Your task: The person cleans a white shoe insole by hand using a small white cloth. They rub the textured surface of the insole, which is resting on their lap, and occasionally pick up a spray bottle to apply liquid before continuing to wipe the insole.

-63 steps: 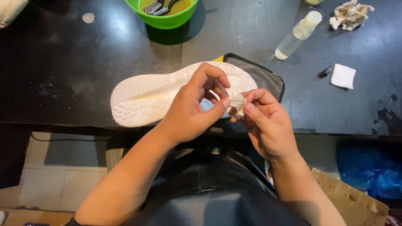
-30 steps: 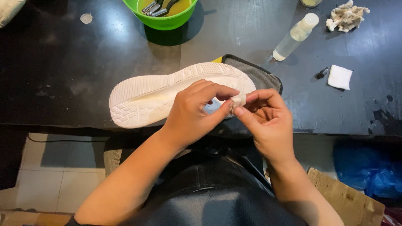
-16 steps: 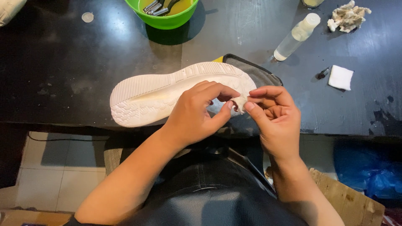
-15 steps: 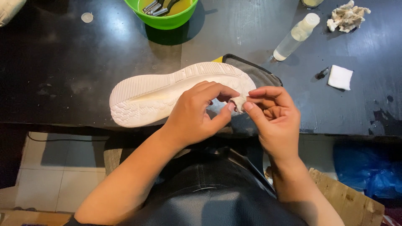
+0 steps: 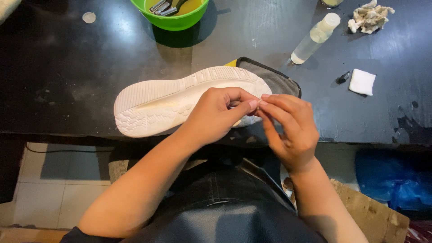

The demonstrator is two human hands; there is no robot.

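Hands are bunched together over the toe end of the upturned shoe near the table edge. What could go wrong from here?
The shoe lies sole up at the front edge of the black table; a push from the left hand or right hand might slide it off. A reach forward could tip the clear bottle or green bowl.

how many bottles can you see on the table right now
1 for certain: a clear plastic bottle with a white cap, lying tilted on the black table, right of the green bowl. Something cut off at the top edge might be another container; cannot tell.
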